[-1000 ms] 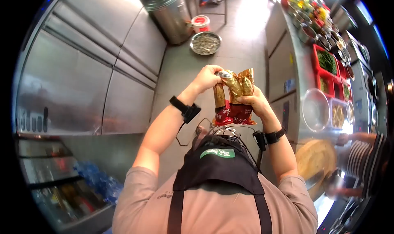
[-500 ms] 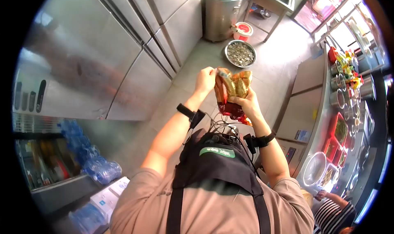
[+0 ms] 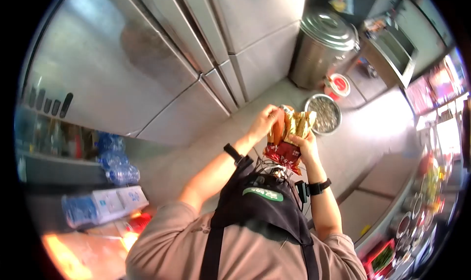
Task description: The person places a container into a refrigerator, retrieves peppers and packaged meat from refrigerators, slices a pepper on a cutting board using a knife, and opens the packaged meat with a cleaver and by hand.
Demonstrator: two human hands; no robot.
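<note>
Gold and red foil packets [image 3: 284,150] hang between my two hands in front of the black apron. My left hand [image 3: 265,121] is closed on the upper left edge of the packets. On their right side, my right hand [image 3: 306,145] grips them with the thumb lying across the gold foil. The packets overlap, so I cannot tell their exact number. Both wrists wear black straps with small devices.
Steel cabinets [image 3: 171,108] stand on the left. Ahead on the floor are a metal bowl [image 3: 324,114] of small pale pieces, a red-lidded tub [image 3: 337,86] and a large lidded steel bin [image 3: 324,47]. Water bottles [image 3: 117,162] lie lower left; a counter with food containers [image 3: 380,258] runs lower right.
The view has turned to the left, so the bowl, tub and counter sit further right. The other person in stripes has left view. Both hands still hold the packets, which have shifted slightly.
</note>
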